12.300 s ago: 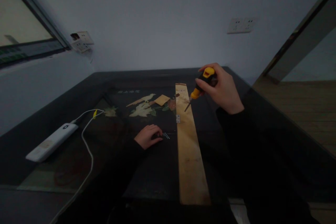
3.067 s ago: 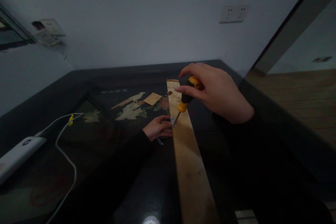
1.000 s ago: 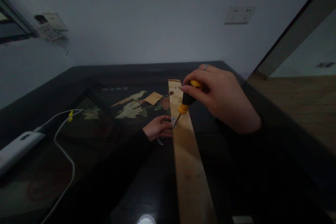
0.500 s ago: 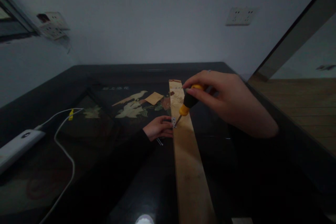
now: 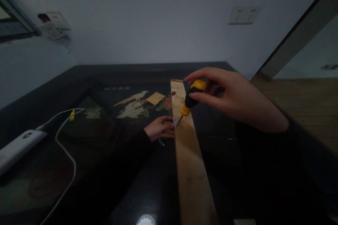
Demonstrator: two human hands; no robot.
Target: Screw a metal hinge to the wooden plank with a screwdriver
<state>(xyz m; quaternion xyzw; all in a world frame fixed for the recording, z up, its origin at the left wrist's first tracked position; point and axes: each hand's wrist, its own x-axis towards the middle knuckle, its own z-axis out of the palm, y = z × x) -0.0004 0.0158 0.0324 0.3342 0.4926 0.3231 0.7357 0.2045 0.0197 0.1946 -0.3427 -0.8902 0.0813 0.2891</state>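
A long wooden board point(image 5: 188, 158) runs away from me across a dark glossy table. Near its far half, a small perforated metal plate point(image 5: 175, 122) sits at the left edge. My left hand point(image 5: 160, 127) reaches in from the left, its fingers holding the plate against the board's side. A yellow-and-black screwdriver point(image 5: 192, 95) leans over the plate, its tip at the plate's near end. My right hand point(image 5: 221, 89) has a loose hold on the handle, thumb against it and forefinger raised off it. Any screw head under the tip is too small to make out.
Several thin screws or nails point(image 5: 161, 142) lie beside my left hand. A square tan piece point(image 5: 155, 98) lies farther back on the table point(image 5: 148, 190). At the left are a white power strip point(image 5: 19, 147) and its looping cable point(image 5: 72, 161). A wall stands behind.
My right hand has loosened on the screwdriver handle, its fingers spreading and shifting slightly right. The screwdriver's tip stays on the plate, and my left hand keeps its place.
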